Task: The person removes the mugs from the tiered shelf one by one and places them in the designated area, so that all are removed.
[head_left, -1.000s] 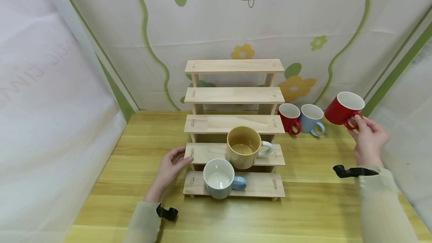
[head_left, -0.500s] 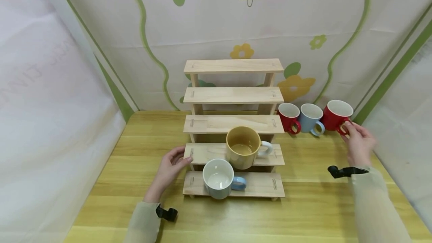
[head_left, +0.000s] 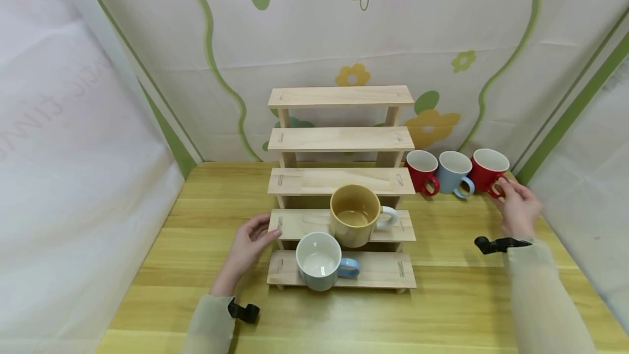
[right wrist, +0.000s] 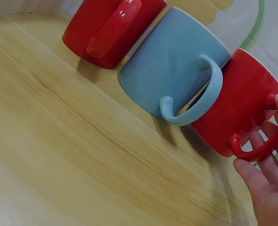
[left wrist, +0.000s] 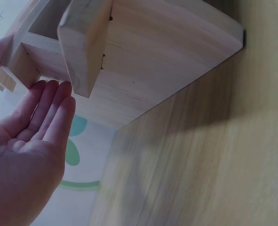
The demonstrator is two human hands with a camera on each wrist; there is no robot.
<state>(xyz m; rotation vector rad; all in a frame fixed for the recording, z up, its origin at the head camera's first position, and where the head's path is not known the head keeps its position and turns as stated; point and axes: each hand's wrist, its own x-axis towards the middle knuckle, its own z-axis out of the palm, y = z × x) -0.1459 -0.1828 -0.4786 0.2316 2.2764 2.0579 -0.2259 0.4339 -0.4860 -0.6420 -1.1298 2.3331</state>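
At the far right my right hand (head_left: 522, 212) holds a red mug (right wrist: 240, 103) by its handle, with the thumb and fingers around it. The mug is at table level beside a light blue mug (head_left: 451, 173), close to it or touching. Left of that is another red mug (head_left: 420, 172). My left hand (head_left: 248, 245) grips the left end of a stepped wooden rack (head_left: 314, 182), thumb on top of the second board from the front. In the left wrist view its fingers (left wrist: 59, 117) reach to the board's underside.
A yellow mug (head_left: 350, 223) with a white handle stands on the rack's second board. A white mug (head_left: 316, 272) with a blue handle stands on the lowest one. Behind the wooden table (head_left: 334, 321) hangs a patterned white cloth (head_left: 304, 31), with cloth at both sides too.
My right hand has lowered the red mug and brought it left, from raised above the table to beside the light blue mug. The left hand has stayed at the rack.
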